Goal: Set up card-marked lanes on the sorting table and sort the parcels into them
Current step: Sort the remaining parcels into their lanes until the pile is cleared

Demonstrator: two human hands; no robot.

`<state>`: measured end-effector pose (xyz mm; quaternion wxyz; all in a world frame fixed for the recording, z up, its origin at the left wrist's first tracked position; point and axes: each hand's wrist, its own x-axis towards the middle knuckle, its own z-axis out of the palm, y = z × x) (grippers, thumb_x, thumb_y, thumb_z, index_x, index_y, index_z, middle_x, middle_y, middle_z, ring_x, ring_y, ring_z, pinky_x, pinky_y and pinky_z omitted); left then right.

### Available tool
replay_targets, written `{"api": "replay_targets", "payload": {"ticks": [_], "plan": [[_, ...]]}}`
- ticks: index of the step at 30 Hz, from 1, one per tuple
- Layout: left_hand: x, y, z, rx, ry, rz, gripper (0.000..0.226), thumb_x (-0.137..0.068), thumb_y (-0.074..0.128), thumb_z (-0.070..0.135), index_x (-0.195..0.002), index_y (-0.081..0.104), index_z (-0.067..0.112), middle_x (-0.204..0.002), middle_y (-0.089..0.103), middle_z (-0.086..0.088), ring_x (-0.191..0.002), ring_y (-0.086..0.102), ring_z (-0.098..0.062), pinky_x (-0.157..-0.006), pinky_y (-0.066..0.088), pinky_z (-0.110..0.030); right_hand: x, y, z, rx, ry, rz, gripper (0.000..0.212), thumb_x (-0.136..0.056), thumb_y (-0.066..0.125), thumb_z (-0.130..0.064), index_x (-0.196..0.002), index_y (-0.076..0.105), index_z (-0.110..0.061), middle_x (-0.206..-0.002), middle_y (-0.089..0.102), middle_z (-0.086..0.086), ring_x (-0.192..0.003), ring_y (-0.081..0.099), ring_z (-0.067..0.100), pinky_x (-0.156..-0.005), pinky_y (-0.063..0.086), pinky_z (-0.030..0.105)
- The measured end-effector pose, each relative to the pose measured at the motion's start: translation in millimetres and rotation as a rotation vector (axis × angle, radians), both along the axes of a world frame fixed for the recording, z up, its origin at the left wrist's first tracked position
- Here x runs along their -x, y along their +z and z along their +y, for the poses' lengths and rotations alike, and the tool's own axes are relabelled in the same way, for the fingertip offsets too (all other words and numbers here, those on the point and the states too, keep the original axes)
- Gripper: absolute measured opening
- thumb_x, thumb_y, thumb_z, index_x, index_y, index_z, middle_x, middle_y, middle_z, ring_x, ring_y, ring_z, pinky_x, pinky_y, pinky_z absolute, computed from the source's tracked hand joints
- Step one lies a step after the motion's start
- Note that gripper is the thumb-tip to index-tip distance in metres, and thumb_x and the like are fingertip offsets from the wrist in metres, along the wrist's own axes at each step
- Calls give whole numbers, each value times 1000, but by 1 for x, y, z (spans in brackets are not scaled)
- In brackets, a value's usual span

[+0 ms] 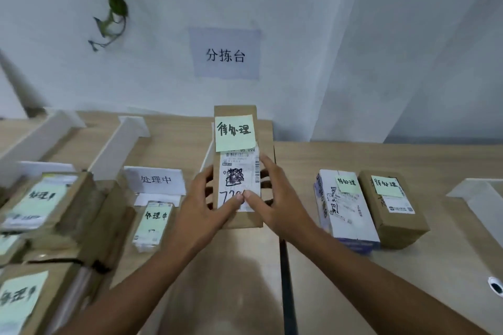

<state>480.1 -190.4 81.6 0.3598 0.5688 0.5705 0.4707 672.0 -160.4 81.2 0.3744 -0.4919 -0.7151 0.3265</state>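
Observation:
A tall brown cardboard parcel point(236, 128) with a white shipping label and a green sticky note is held up in the middle of the view, above the table. My left hand point(209, 198) grips its left side, thumb on the label. My right hand point(272, 193) grips its right side, thumb also on the label. A folded white card point(155, 179) with writing stands on the table to the left. Two more parcels with green notes, a white-and-blue one point(345, 212) and a brown one point(392, 207), lie to the right.
White divider strips point(119, 147) run back to the wall on the left. Several note-tagged parcels point(49, 198) fill the left lanes, with a small one point(152, 223) below the card. Another white divider point(479, 198) lies far right. A dark seam point(285, 280) splits the wooden table point(353, 280).

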Motion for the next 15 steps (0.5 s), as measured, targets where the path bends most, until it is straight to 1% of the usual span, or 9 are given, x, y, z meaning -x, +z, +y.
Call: {"api": "replay_targets", "payload": {"ticks": [3,4,6,8,10,11,13,15], "plan": [[49,47,-40,-77,51,10,79,-74,81,59,-142,45,40,-133,60,25,-116,61,4,-88,57,-30,51,43,-28,-75,72,67,80,-93,66,-41,-158,20,-43,-142,44,-9,-132,48,5,-90,57,22],[66,61,-54,-99,69,19,80,-74,81,60,-142,45,40,-133,60,25,-116,61,3,-88,58,-31,69,56,-38,-98,95,84,81,-91,65,-44,-159,19,-43,-142,43,-10,-132,47,3,-89,57,22],[102,87,-85,-154,101,43,77,-76,82,58,-141,45,40,-131,61,26,-115,61,4,-89,57,-29,108,80,-59,-147,142,118,83,-89,63,-48,-159,18,-44,-141,42,-15,-134,47,1,-90,59,33],[142,107,-119,-211,134,52,73,-78,83,54,-139,45,40,-130,62,27,-115,62,4,-89,56,-26,151,97,-82,-186,206,156,84,-90,63,-47,-159,17,-47,-141,43,-15,-132,52,7,-87,61,40],[182,124,-155,-253,172,51,74,-78,83,52,-140,45,38,-131,62,25,-116,61,4,-88,57,-27,196,112,-111,-230,258,190,83,-90,65,-44,-157,17,-53,-141,43,-13,-130,54,10,-83,63,39],[204,131,-174,-273,192,57,73,-79,83,53,-140,45,40,-131,61,26,-116,60,5,-87,58,-26,219,119,-126,-246,275,200,84,-89,65,-45,-156,16,-56,-141,43,-16,-130,54,9,-82,63,37],[248,143,-212,-306,216,70,65,-79,79,57,-134,43,53,-131,59,31,-117,59,7,-84,57,-21,267,130,-155,-262,306,209,83,-87,63,-51,-154,14,-61,-138,40,-28,-131,52,4,-84,62,36],[294,151,-250,-328,254,73,57,-82,73,60,-130,42,59,-131,56,36,-117,58,9,-84,54,-16,316,139,-184,-283,343,203,81,-88,60,-57,-153,12,-64,-137,36,-36,-132,49,-1,-92,59,40]]}}
